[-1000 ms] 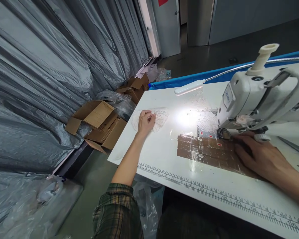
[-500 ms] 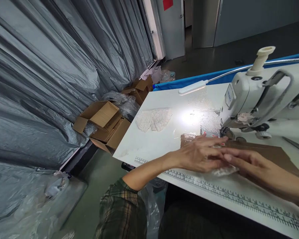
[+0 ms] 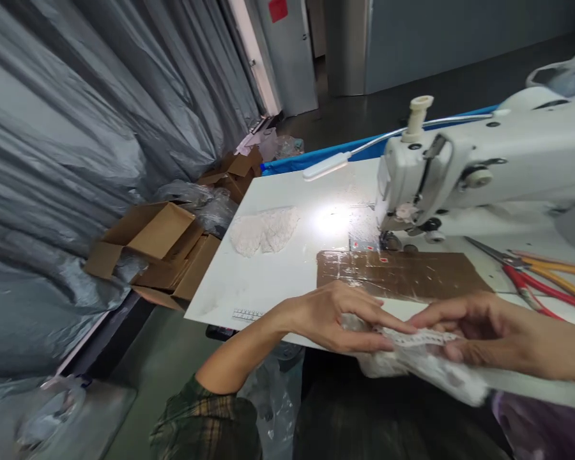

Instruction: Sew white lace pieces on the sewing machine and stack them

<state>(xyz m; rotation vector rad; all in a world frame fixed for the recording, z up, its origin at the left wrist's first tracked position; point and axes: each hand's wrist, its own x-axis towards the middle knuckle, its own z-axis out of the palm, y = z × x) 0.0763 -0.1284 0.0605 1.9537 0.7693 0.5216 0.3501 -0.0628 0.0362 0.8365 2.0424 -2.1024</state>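
Between both hands, at the table's front edge, is a piece of white lace fabric (image 3: 424, 338) with a scalloped band along its top. My left hand (image 3: 347, 316) pinches its left end between thumb and fingers. The other end is gripped by my right hand (image 3: 493, 335), thumb below and fingers above. Part of the lace droops past the edge over my lap, somewhat blurred. Behind the hands stands a white sewing machine (image 3: 421, 172), its needle area clear of the lace. A second lace piece (image 3: 264, 230) lies flat on the table's left side.
Brown tape (image 3: 393, 275) covers the table in front of the needle. Red-handled scissors (image 3: 512, 268) and a yellow-handled tool (image 3: 560, 271) lie at right. A lamp (image 3: 326, 166) lights the white table (image 3: 268, 281). Cardboard boxes (image 3: 158, 236) stand on the floor at left.
Both hands have drawn back from near the needle to the table's front edge, and the lace now shows stretched between them. My view has turned rightward, revealing the scissors and more of the machine.
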